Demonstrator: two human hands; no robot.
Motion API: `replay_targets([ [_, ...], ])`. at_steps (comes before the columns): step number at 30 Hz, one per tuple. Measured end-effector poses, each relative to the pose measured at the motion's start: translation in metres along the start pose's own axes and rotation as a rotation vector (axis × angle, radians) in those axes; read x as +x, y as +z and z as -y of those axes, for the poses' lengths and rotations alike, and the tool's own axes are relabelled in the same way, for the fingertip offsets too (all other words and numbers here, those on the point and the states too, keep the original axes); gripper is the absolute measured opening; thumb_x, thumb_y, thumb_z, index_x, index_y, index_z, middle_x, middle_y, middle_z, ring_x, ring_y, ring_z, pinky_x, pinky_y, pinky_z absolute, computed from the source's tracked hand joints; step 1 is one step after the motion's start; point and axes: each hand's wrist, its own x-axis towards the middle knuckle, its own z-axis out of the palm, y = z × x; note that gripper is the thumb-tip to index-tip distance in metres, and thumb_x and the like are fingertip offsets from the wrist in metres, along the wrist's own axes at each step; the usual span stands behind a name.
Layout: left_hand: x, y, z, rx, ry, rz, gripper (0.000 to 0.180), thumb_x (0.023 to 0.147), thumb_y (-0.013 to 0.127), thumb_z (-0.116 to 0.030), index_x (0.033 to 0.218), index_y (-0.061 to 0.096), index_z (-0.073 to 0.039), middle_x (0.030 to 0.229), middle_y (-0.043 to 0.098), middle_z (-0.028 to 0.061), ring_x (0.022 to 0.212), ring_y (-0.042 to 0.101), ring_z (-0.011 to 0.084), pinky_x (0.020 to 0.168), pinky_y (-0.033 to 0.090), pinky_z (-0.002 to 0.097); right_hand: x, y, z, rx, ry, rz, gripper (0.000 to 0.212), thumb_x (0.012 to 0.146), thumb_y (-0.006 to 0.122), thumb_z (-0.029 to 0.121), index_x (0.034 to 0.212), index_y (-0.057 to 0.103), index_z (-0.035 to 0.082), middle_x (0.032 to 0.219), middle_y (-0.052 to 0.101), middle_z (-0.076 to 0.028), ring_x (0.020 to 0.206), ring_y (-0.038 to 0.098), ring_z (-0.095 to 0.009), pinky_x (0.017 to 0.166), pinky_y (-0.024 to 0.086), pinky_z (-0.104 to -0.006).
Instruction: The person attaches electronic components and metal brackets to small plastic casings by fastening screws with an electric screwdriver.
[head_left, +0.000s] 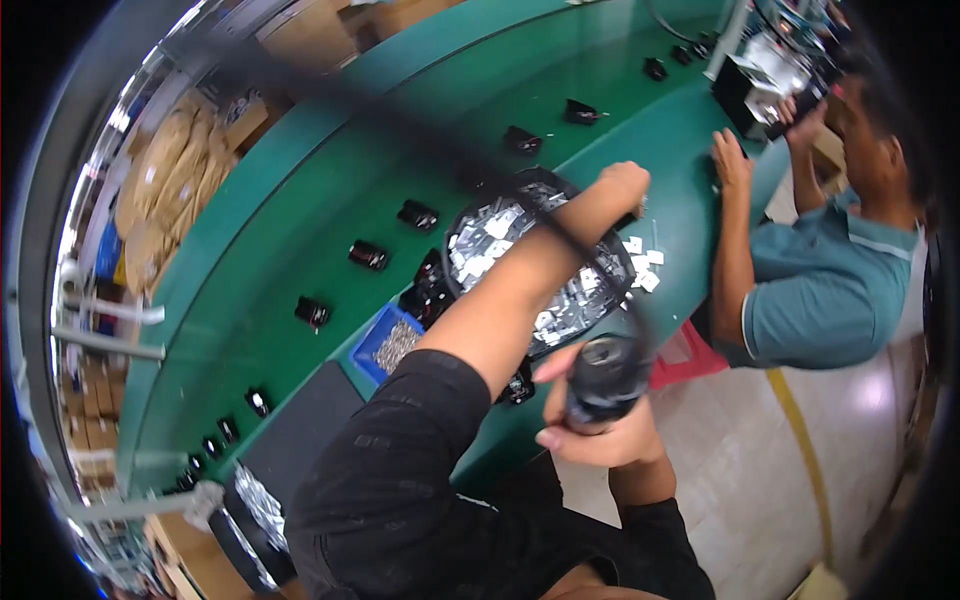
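My left arm reaches across a round black tray [640,290] of small white and silvery pieces. Beyond its far right rim, my left hand [625,186] is closed, and something small and dark shows at its fingers, too hidden to name. Low and nearer to me, my right hand [610,435] wraps round a black cylindrical tool [606,375], blurred and seen end-on. A blurred dark cable [420,130] runs from the upper left toward that tool. Loose white pieces [645,265] lie on the green surface right of the tray.
Black parts [368,254] are spaced along the curved green conveyor [270,250]. A blue bin [365,350] of small metal pieces stands left of the tray, beside a dark mat [315,410]. At right, a co-worker [820,290] works by a black machine [740,95]; a red stool [690,360] is nearby.
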Motion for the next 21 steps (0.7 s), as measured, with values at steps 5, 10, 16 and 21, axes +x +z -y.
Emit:
replay_targets([
  [5, -0.076, -0.031, -0.01, -0.209, 0.09, -0.298, 0.059, 0.067, 0.075, -0.049, 0.106, 0.063, -0.005, 0.098, 0.064, 0.0173, 0.096, 0.061, 0.0356, 0.082, 0.05, 0.0442, -0.002, 0.009, -0.007, 0.065, -0.178, -0.159, 0.052, 0.063, 0.07, -0.003, 0.11, 0.047, -0.006, 0.061, 0.054, -0.005, 0.052, 0.048, -0.009, 0.055, 0.038, -0.0205],
  [10, -0.347, -0.023, 0.028, -0.647, -0.012, -0.816, 0.02, 0.082, 0.066, -0.024, 0.082, 0.063, -0.004, 0.075, 0.064, 0.0104, 0.071, 0.064, 0.0277, 0.061, 0.048, 0.0357, 0.031, 0.048, -0.018, 0.224, -0.314, -0.077, 0.063, 0.076, 0.064, 0.005, 0.128, 0.029, -0.006, 0.059, 0.048, -0.006, 0.045, 0.046, -0.013, 0.045, 0.043, -0.0257],
  [16, -0.686, 0.066, 0.011, -0.45, -0.755, -1.0, 0.021, 0.08, 0.056, 0.0, 0.1, 0.063, -0.004, 0.084, 0.064, 0.0123, 0.08, 0.064, 0.0292, 0.073, 0.052, 0.037, 0.063, 0.102, -0.059, 0.192, -0.341, -0.017, 0.06, 0.086, 0.055, 0.011, 0.137, 0.027, -0.002, 0.069, 0.043, -0.002, 0.055, 0.044, -0.01, 0.054, 0.039, -0.026],
  [21, -0.849, 0.12, -0.07, -0.048, -1.595, -1.088, 0.016, 0.076, 0.069, -0.005, 0.091, 0.063, -0.002, 0.086, 0.062, 0.0137, 0.078, 0.061, 0.0306, 0.069, 0.05, 0.0366, 0.079, 0.169, -0.104, 0.254, -0.267, 0.065, 0.048, 0.089, 0.053, 0.011, 0.132, 0.032, 0.003, 0.072, 0.044, -0.001, 0.062, 0.042, -0.01, 0.061, 0.038, -0.0271],
])
